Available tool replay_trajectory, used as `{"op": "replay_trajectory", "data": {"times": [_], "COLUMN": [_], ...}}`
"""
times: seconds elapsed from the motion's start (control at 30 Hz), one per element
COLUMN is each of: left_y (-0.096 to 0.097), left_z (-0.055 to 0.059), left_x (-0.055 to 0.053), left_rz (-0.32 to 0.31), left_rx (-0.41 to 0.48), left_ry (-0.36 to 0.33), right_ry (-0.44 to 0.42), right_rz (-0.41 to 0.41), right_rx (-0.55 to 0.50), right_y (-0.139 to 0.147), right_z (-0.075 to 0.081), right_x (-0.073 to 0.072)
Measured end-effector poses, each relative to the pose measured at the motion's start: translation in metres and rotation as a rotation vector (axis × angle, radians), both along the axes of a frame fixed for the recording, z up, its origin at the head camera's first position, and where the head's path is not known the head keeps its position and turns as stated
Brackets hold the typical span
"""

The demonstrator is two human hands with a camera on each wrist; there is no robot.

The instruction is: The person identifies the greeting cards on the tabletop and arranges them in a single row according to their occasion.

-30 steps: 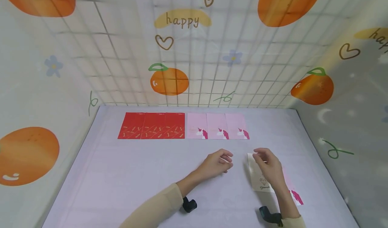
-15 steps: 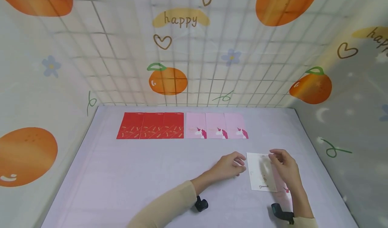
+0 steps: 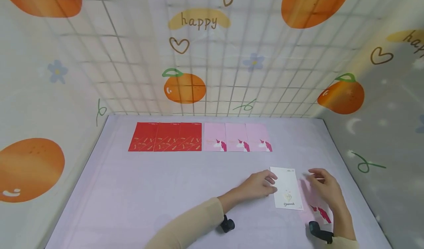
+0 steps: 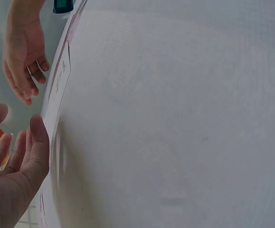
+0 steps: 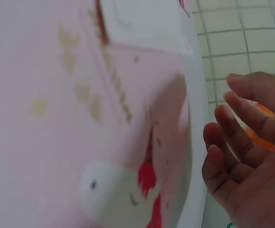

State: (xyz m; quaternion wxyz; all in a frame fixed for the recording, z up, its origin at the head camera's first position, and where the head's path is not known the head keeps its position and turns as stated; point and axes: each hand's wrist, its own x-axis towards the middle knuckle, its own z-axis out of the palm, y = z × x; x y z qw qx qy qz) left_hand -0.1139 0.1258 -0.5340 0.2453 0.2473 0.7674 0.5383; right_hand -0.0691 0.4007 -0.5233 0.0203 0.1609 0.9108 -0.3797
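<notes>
A white card (image 3: 287,182) with a diamond drawing and lettering lies on the right part of the table. My left hand (image 3: 260,184) is at its left edge, fingers loosely bent, the fingertips overlapping the edge in the head view. In the left wrist view, thumb and fingers of the left hand (image 4: 21,164) stand apart with nothing between them. My right hand (image 3: 328,192) hovers over a pink unicorn card (image 3: 308,214), which lies partly under the white card. Loosely curved and holding nothing, the right hand (image 5: 251,142) shows beside the pink card (image 5: 56,156) in the right wrist view.
Three red cards (image 3: 165,137) with gold marks lie in a row along the table's back. Three pink unicorn cards (image 3: 236,137) continue that row to the right. A patterned curtain (image 3: 212,57) over a grid closes off the back, and side curtains flank the table (image 3: 149,197).
My right hand has moved right, away from the white card, uncovering its diamond print and more of the pink card. My left hand has moved right to the white card's left edge.
</notes>
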Motion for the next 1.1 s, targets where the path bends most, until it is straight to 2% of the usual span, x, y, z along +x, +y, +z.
{"op": "replay_trajectory", "data": {"times": [0.13, 0.33, 0.63, 0.8, 1.1], "left_y": [0.003, 0.003, 0.002, 0.001, 0.001], "left_z": [-0.001, -0.001, 0.0, 0.002, 0.0], "left_x": [0.001, 0.003, 0.003, 0.004, 0.003], "left_rz": [-0.019, -0.065, -0.093, -0.102, -0.105], "left_rx": [-0.054, -0.083, -0.159, -0.166, -0.18], "left_ry": [0.039, 0.033, 0.059, 0.07, 0.087], "right_ry": [-0.047, -0.101, -0.093, -0.089, -0.094], "right_rz": [0.019, 0.092, 0.135, 0.136, 0.151], "right_rx": [0.021, 0.064, 0.106, 0.119, 0.131], "right_y": [0.009, 0.015, 0.017, 0.016, 0.014], "right_z": [-0.003, -0.006, -0.011, -0.013, -0.006], "right_x": [0.001, 0.003, 0.003, 0.003, 0.001]}}
